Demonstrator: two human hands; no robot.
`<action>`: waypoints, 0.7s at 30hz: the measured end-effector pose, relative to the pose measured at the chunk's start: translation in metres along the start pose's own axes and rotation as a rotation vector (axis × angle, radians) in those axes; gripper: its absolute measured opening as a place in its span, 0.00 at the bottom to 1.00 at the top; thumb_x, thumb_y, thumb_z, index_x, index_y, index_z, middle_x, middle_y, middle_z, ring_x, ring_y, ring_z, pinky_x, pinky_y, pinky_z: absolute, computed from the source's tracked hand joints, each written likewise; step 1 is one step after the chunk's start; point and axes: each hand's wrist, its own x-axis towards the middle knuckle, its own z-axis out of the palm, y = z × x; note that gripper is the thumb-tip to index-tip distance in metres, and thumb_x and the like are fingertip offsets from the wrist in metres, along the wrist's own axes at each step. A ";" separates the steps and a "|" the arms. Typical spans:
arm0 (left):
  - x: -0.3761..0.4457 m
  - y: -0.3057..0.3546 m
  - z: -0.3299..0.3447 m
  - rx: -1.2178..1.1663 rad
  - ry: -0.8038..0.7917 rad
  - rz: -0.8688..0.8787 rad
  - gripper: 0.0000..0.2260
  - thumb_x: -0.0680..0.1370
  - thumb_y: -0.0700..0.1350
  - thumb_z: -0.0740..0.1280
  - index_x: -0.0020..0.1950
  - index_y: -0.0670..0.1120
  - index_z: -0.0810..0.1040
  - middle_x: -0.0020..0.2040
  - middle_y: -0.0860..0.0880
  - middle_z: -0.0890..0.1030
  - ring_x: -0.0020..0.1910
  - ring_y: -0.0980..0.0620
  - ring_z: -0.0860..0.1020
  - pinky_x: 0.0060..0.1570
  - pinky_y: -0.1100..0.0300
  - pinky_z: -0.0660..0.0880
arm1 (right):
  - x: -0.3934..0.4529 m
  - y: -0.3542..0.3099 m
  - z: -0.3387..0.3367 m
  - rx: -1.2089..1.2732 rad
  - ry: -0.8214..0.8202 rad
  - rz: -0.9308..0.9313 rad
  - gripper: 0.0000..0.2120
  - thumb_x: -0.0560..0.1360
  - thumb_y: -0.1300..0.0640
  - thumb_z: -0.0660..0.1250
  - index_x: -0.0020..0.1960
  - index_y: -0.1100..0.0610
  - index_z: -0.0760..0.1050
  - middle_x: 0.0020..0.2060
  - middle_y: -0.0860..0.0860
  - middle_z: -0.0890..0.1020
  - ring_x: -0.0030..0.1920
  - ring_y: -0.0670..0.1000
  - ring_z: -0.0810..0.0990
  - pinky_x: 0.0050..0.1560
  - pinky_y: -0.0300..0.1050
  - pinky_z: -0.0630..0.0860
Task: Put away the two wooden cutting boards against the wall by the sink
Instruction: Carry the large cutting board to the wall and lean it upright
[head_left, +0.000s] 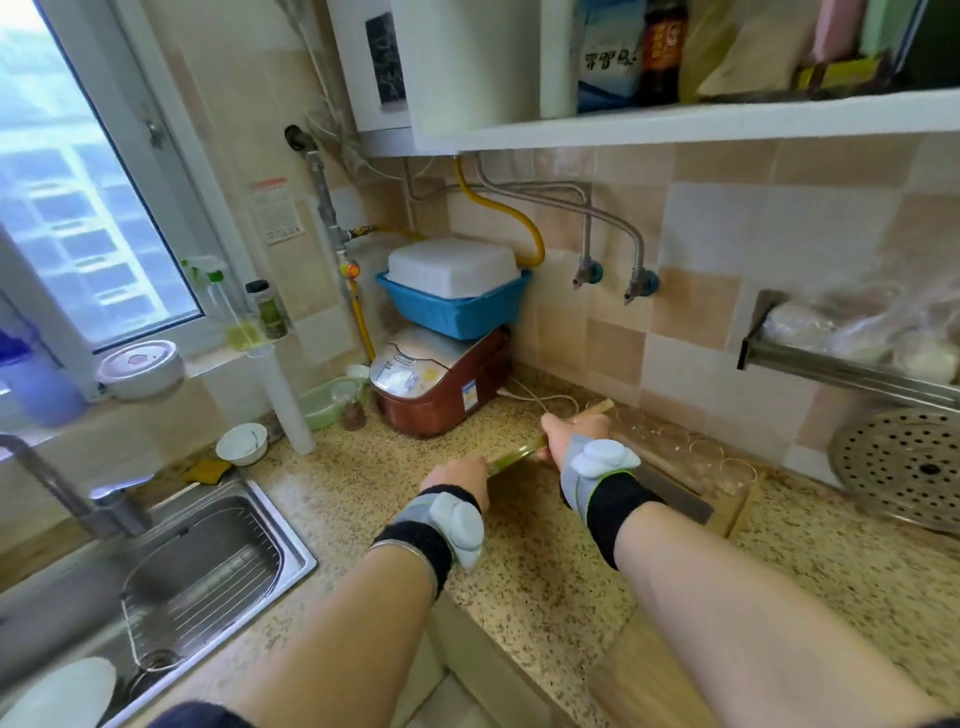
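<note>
Both hands hold a thin, pale wooden cutting board (566, 428) that stands on edge above the speckled stone bench (519, 582), seen almost edge-on as a narrow strip running from near-left to far-right. The left hand (457, 480) is closed on the board's near-left end; the right hand (574, 434) is closed over its upper edge further along, so most of the board's visible length lies between the two grips and beyond the right one, its far end pointing toward the tiled wall (727, 244). Each wrist wears a black band with a grey-and-white device.

A second wooden cutting board (737, 512) lies flat on the bench just right of the right forearm, with clear drinking glasses (722, 465) and a dark flat blade (680, 496) resting on it.

To the left, a stainless steel sink (208, 566) is set into the bench, a wire rack inside it. In the far corner a red-brown rice cooker (441, 379) carries a blue plastic tub (457, 312) with a white lid. A perforated round metal steamer plate (904, 462) leans at the far right, below a steel wall rack (841, 364). A window (67, 218) fills the left wall.
</note>
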 end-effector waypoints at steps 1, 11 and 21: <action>-0.001 0.000 -0.006 0.000 0.032 -0.004 0.16 0.77 0.41 0.59 0.64 0.45 0.72 0.58 0.43 0.79 0.55 0.41 0.79 0.49 0.51 0.77 | 0.000 -0.007 0.001 -0.005 0.010 -0.005 0.19 0.68 0.44 0.66 0.32 0.60 0.74 0.13 0.45 0.75 0.23 0.50 0.76 0.44 0.46 0.76; 0.004 0.001 -0.057 -0.047 0.168 -0.014 0.16 0.76 0.47 0.60 0.60 0.44 0.77 0.58 0.43 0.79 0.56 0.40 0.79 0.51 0.52 0.77 | 0.011 -0.073 0.021 -0.136 0.079 -0.060 0.30 0.71 0.40 0.63 0.63 0.62 0.71 0.54 0.58 0.81 0.48 0.56 0.79 0.59 0.51 0.73; 0.020 -0.025 -0.060 -0.225 0.192 -0.039 0.14 0.75 0.49 0.61 0.54 0.44 0.79 0.53 0.43 0.82 0.50 0.42 0.80 0.46 0.55 0.77 | 0.006 -0.093 0.057 0.025 0.064 -0.250 0.08 0.70 0.57 0.66 0.39 0.60 0.69 0.32 0.56 0.75 0.29 0.54 0.70 0.37 0.43 0.69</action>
